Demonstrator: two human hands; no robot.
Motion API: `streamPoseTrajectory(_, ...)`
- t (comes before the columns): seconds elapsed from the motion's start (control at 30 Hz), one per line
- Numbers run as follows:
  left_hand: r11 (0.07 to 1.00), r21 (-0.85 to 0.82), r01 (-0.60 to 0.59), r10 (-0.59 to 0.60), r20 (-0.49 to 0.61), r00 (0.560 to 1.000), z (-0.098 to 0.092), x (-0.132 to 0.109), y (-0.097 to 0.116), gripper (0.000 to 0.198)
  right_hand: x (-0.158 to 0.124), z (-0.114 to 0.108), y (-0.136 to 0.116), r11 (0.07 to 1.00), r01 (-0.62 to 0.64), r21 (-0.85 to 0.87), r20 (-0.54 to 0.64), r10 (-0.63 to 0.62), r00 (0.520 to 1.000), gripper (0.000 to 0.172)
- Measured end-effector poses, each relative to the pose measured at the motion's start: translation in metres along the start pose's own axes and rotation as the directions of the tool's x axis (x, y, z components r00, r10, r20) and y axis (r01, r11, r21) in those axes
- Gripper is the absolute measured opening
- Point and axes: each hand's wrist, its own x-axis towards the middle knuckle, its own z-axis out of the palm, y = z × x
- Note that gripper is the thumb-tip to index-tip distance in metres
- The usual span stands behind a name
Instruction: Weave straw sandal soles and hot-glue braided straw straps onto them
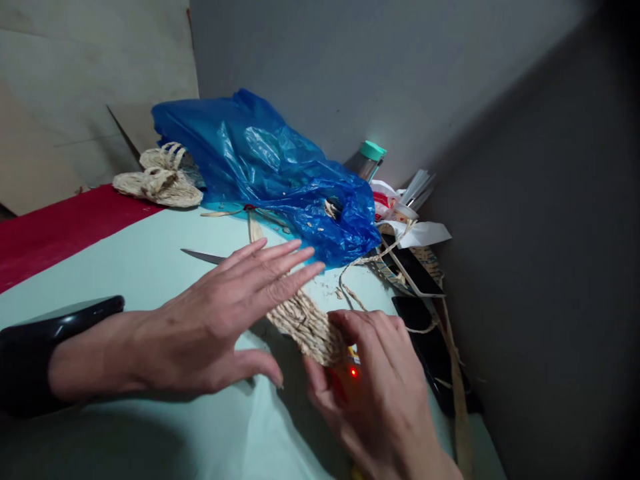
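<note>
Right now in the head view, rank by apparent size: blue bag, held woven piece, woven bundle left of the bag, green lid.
1. Blue bag
2. Woven piece, nearer, and woven bundle: too alike to rank
3. Green lid

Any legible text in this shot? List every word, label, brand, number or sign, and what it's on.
None readable.
Red-and-white packaging: any markings too small and blurred to read.
Small cup beside it: coloured patches, too small to tell if lettering.
Yellow-and-blue patch by the right hand: mostly hidden, unreadable.
Blue plastic bag: no lettering visible.
</note>
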Motion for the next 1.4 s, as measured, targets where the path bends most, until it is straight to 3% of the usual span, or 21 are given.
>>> streamPoseTrajectory(0.07, 0.999, -0.013, 0.048, -0.048, -0.027, 0.998, 0.0, -0.001, -0.01, 0.097, -0.001, -0.002, 0.003, 0.999, -0.037, 0.022, -0.007, 0.037, 0.999, 0.02)
streamPoseTrajectory(0.13, 0.997, -0.038, 0.066, -0.068, -0.034, 0.997, -0.001, -0.001, -0.017, 0.093, -0.001, -0.004, 0.005, 0.996, -0.066, 0.063, -0.001, 0.067, 0.998, 0.021)
streamPoseTrajectory(0.3, 0.997, -0.077, 0.013, -0.014, -0.011, 1.0, -0.004, 0.002, -0.016, 0.055, -0.003, -0.006, 0.006, 0.984, -0.073, 0.161, 0.066, 0.063, 0.996, 0.028)
streamPoseTrajectory(0.4, 0.997, -0.071, -0.001, -0.002, -0.042, 0.999, -0.007, 0.004, -0.011, 0.047, -0.002, -0.006, 0.005, 0.982, -0.073, 0.176, 0.062, 0.063, 0.996, 0.027)
streamPoseTrajectory(0.6, 0.997, -0.068, -0.025, 0.021, -0.066, 0.998, -0.007, 0.002, -0.004, 0.046, -0.001, -0.008, 0.004, 0.996, 0.034, 0.078, 0.133, -0.045, 0.99, 0.043)
streamPoseTrajectory(0.7, 0.997, -0.067, -0.042, 0.036, -0.091, 0.995, -0.005, 0.001, -0.001, 0.045, 0.0, -0.009, 0.003, 0.994, 0.06, 0.087, 0.102, -0.069, 0.992, 0.035)
streamPoseTrajectory(0.9, 0.995, -0.084, -0.05, 0.036, -0.168, 0.985, 0.0, 0.002, 0.002, 0.045, 0.002, -0.006, 0.0, 0.99, 0.058, 0.127, 0.047, -0.065, 0.997, 0.033)
streamPoseTrajectory(1.4, 0.995, -0.1, -0.029, 0.011, -0.173, 0.985, 0.004, -0.002, 0.001, 0.052, 0.0, -0.001, -0.002, 0.996, 0.027, 0.08, 0.006, -0.028, 1.0, 0.032)
